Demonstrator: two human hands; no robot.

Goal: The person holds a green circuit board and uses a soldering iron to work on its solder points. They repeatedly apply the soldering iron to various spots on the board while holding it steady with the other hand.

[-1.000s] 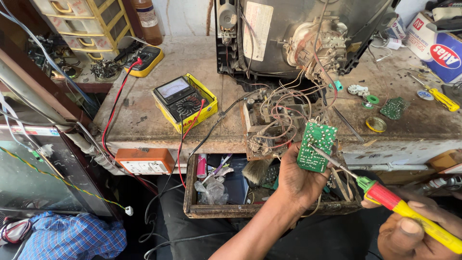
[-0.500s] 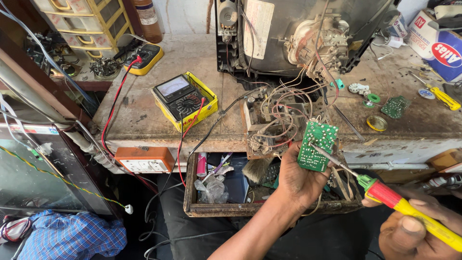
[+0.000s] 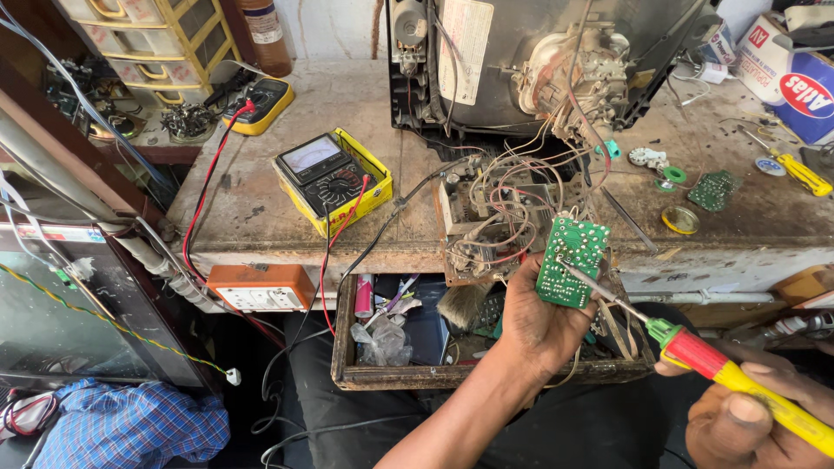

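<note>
Clearly, in the head view, everything turns on the small green printed circuit board (image 3: 571,262), which serves as the landmark. It is lifted off the worn wooden table (image 3: 261,208), just in front of the table's front edge, and its dotted solder side faces up toward the camera, presumably so the joints can be seen and reached.

Below the board, the left hand (image 3: 539,326) grips its lower edge, fingers closed around it, tilting it toward the tool. Lower right of the board, the right hand (image 3: 764,417) is closed around the yellow handle of a red-collared soldering iron (image 3: 708,360), held like a pen; its thin metal tip reaches up-left and seems to touch the board's face.

Above the board, a tangle of coloured wires (image 3: 504,217) runs back to the open rear of a grey television chassis (image 3: 539,61), which likely explains why the board is held so near the set rather than laid flat.

Left of the board, a yellow-cased analogue multimeter (image 3: 330,178) lies on the table with red and black leads trailing. Below-left, an open wooden drawer (image 3: 382,375) holds odd tools and a brush. Right of the board, a second small green circuit board (image 3: 714,189) rests on the table.
</note>
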